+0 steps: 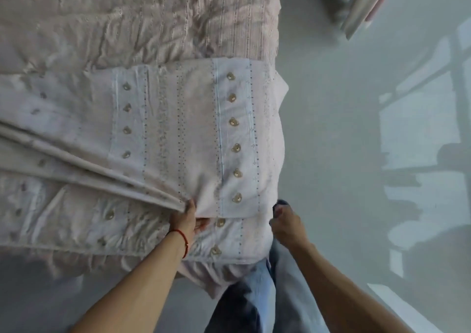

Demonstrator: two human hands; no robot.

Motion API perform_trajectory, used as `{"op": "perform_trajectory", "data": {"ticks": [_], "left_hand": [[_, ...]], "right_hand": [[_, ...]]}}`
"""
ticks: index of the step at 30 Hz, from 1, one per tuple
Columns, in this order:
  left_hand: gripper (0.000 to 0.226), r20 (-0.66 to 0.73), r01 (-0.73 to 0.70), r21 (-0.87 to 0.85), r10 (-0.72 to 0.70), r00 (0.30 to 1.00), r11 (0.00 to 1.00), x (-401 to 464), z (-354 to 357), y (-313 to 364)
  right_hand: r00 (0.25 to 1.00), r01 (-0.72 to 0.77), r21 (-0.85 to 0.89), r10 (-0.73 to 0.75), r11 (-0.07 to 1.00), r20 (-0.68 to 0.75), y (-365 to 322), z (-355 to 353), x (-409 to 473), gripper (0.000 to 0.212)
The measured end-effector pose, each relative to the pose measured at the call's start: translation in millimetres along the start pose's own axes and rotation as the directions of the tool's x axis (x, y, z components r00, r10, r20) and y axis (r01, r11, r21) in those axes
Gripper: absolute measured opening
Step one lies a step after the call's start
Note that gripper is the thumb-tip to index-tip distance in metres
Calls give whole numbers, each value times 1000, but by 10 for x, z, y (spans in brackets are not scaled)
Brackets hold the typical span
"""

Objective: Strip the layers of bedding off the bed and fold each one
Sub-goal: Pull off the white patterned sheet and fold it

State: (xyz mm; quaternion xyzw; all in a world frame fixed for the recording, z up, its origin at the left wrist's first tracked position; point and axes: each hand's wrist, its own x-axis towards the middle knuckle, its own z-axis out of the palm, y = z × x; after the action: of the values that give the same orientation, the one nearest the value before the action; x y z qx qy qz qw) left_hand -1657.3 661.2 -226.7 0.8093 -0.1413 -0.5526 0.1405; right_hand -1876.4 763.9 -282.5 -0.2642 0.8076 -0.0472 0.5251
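Pale grey floor (344, 128) runs along the right of the bed (102, 26), where a crumpled pinkish quilt (153, 19) covers the far part. Nearer you lies the patterned sheet (191, 133) (rows of small bear motifs), partly folded over itself at the bed's corner. Your left hand (187, 220) pinches a gathered edge of that sheet, thumb on top, a red string (182, 241) round the wrist. Your right hand (285, 223) hangs beside the corner, fingers loosely curled, holding nothing.
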Motion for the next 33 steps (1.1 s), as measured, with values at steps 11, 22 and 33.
{"op": "perform_trajectory", "data": {"ticks": [11, 22, 33], "left_hand": [[23, 73, 346, 101, -354, 932, 933, 530, 232, 66], [33, 93, 238, 322, -281, 955, 916, 896, 233, 29], [5, 209, 69, 311, -139, 968, 948, 837, 188, -75]], "right_hand": [[794, -584, 790, 334, 188, 508, -478, 427, 469, 48], [804, -530, 836, 395, 139, 444, -351, 664, 629, 94], [861, -391, 916, 315, -93, 400, 14, 749, 617, 32]]}}
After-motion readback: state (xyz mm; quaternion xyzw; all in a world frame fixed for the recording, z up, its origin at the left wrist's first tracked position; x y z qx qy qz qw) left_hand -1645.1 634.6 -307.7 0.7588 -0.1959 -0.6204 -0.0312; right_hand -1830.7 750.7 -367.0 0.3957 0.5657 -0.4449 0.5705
